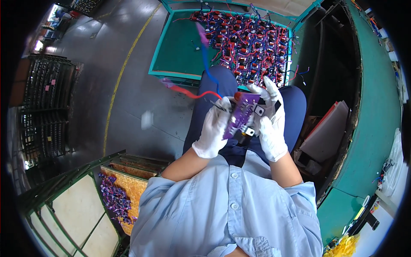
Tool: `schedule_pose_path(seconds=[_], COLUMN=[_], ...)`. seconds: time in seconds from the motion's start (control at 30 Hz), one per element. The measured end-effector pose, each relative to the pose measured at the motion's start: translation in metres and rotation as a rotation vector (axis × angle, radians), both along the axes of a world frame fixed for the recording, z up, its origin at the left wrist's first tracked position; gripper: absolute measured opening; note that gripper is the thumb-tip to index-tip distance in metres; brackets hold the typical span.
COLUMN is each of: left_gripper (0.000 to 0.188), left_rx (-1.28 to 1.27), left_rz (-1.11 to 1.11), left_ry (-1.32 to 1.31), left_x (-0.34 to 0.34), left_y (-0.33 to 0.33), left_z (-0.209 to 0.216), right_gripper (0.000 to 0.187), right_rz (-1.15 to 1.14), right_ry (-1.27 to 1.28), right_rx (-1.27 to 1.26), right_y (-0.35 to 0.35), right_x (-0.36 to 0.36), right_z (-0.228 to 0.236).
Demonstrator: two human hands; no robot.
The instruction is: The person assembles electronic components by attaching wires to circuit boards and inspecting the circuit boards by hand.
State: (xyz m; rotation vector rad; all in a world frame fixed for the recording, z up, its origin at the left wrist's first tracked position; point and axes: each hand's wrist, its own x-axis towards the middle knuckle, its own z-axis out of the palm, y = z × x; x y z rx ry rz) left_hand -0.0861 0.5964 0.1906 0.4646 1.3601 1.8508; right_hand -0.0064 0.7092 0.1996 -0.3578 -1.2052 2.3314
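Note:
My left hand [212,129], in a white glove, is closed on the left edge of a purple circuit board [242,115]. The board is tilted and carries black components with pale metal faces on its right side. A red wire [188,91] and a blue wire [208,68] trail from it, their ends blurred purple. Close by the board's right side is my right hand [273,128], also gloved, its fingers stretched up and apart. Whether that hand touches the components cannot be made out. A dark patch shows beside its fingers.
Beyond my knees, a teal-framed tray [171,47] holds many wired boards [244,43]. A green bench [364,128] runs along the right, with red and white sheets [327,128] beneath it. Purple pieces [114,197] lie on a rack at lower left. Another rack [47,107] stands far left.

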Motion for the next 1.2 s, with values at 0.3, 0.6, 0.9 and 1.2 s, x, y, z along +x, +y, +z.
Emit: schedule_pose_path(seconds=[0.3,0.6,0.9,1.2], left_gripper=[0.037,0.047,0.040,0.036], left_rx=[-0.167,-0.151,-0.037,-0.169], left_rz=[-0.176,0.137,0.030,0.265], left_ry=[0.468,0.327,1.558,0.646], left_x=[-0.004,-0.012,-0.028,-0.005], left_y=[-0.011,0.001,0.012,0.011], left_z=[-0.004,0.021,0.009,0.035], right_gripper=[0.052,0.047,0.054,0.061], right_rz=[-0.031,-0.223,-0.208,-0.107], right_ry=[-0.218,-0.396,-0.358,-0.281], right_rx=[0.241,0.874,0.970,0.564], right_y=[-0.001,-0.003,-0.001,0.005], right_x=[0.007,0.011,0.009,0.008], right_z=[0.008,0.006,0.020,0.024])
